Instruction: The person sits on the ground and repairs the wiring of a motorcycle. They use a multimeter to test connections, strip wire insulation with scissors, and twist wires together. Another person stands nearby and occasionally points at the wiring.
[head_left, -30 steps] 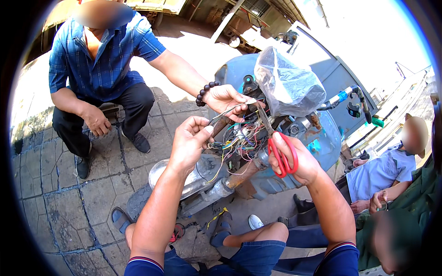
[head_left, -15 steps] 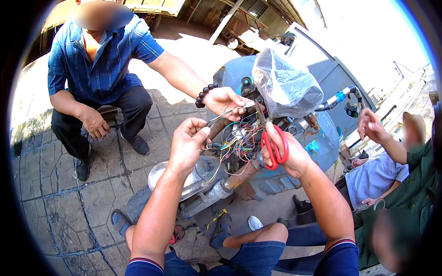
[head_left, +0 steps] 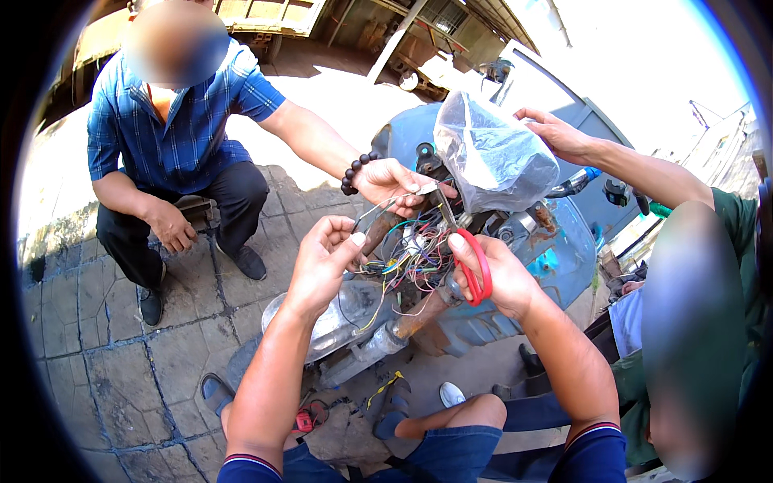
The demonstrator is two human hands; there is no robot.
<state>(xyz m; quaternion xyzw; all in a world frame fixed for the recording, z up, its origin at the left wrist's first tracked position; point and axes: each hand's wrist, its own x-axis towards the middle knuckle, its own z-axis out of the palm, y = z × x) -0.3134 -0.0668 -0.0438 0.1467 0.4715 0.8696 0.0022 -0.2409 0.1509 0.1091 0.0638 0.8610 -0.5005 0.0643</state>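
My right hand (head_left: 503, 278) grips a pair of scissors with red handles (head_left: 485, 270). Their blades point up and away, close to the fingers of a person's hand (head_left: 394, 183) with a dark bead bracelet. That hand holds a thin wire with a small pale end. My left hand (head_left: 328, 262) is closed in a pinch on a thin wire (head_left: 369, 216) that runs toward the person's fingers. Between and beyond my hands lies a tangle of coloured wires (head_left: 411, 256) at the front of a partly stripped motorbike (head_left: 483, 326) with blue, rusted body panels.
A clear plastic bag (head_left: 495, 153) covers a part at the bike's top. The bracelet's wearer, in a blue checked shirt (head_left: 165, 121), sits low at left. At right, another person's hand (head_left: 560, 133) reaches toward the bag. A silver mudguard (head_left: 326, 322) and paving (head_left: 129, 386) lie below.
The person at right has reached forward and now has a hand beside the plastic bag. My scissors have turned slightly, their blades still by the other person's fingers. My left hand keeps its pinch.
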